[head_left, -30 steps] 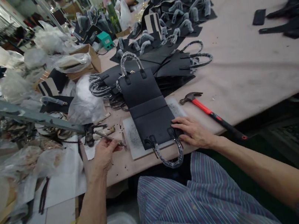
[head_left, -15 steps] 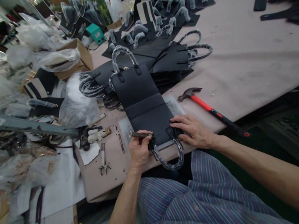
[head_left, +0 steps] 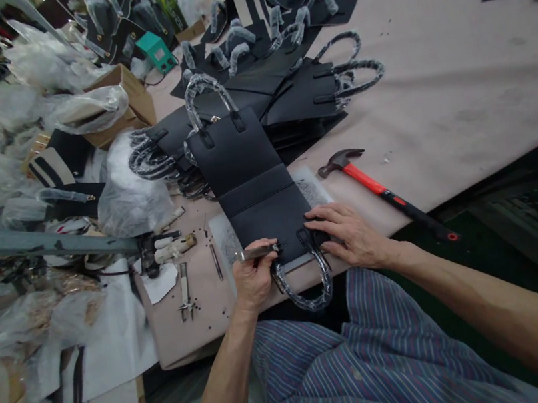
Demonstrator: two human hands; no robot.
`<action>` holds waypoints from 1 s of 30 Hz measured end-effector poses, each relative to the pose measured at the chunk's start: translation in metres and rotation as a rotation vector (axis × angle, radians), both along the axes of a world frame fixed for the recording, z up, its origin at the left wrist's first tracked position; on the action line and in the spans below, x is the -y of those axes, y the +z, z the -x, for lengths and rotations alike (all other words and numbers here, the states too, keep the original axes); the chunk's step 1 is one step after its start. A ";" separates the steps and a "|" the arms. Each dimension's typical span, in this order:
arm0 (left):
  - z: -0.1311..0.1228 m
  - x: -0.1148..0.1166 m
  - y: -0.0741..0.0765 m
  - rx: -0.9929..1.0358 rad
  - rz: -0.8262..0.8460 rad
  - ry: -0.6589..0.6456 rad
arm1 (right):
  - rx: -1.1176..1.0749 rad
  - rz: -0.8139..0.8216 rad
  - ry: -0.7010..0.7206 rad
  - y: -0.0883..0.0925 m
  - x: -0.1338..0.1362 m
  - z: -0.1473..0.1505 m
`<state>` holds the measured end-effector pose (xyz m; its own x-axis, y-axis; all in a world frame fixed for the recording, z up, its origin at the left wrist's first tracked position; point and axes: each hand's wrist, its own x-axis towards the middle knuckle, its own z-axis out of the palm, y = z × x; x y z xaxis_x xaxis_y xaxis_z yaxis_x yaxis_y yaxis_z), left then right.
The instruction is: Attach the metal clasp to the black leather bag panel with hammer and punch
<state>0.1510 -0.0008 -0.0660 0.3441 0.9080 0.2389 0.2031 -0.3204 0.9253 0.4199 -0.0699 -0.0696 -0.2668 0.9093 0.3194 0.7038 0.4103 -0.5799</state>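
**Punch set at the near handle tab**

The black panel [head_left: 251, 184] lies flat on a white pad [head_left: 226, 238] at the table [head_left: 458, 85] edge, with one wrapped handle [head_left: 307, 287] hanging over the near side and another [head_left: 205, 93] at the far end. The left hand [head_left: 253, 278] has its fingers closed round a thin metal punch [head_left: 259, 252], its tip lying at the panel's near left handle tab. The right hand [head_left: 349, 233] lies open and flat, fingers spread, pressing the panel's near right corner and gripping nothing.

By the look of it, both handles are already fitted and this tab is the one now in work; whether the other tabs are finished cannot be told. The hammer [head_left: 384, 194] lies untouched just right of the pad. Behind the panel is a stack [head_left: 313, 90] of similar handled panels, and pliers [head_left: 184, 295] lie left of the pad
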 end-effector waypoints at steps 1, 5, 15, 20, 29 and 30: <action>0.000 0.000 0.000 -0.001 -0.001 -0.002 | -0.002 0.002 -0.001 0.000 0.000 0.000; 0.000 0.000 0.002 -0.016 -0.038 -0.018 | 0.007 0.008 -0.004 0.000 0.000 -0.001; -0.001 -0.002 0.003 -0.034 -0.120 -0.089 | -0.003 -0.003 -0.011 -0.001 0.000 -0.001; -0.003 -0.001 0.002 -0.031 -0.168 -0.104 | 0.007 0.005 -0.013 -0.002 0.000 -0.001; -0.005 0.001 -0.001 -0.066 -0.177 -0.039 | -0.007 -0.017 -0.007 -0.002 0.000 -0.002; -0.005 0.002 -0.001 -0.067 -0.174 -0.031 | -0.006 -0.017 -0.007 -0.002 0.000 -0.002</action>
<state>0.1557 -0.0026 -0.0670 0.3918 0.8437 0.3669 0.2502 -0.4815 0.8400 0.4216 -0.0697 -0.0712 -0.2588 0.9055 0.3363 0.7032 0.4153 -0.5771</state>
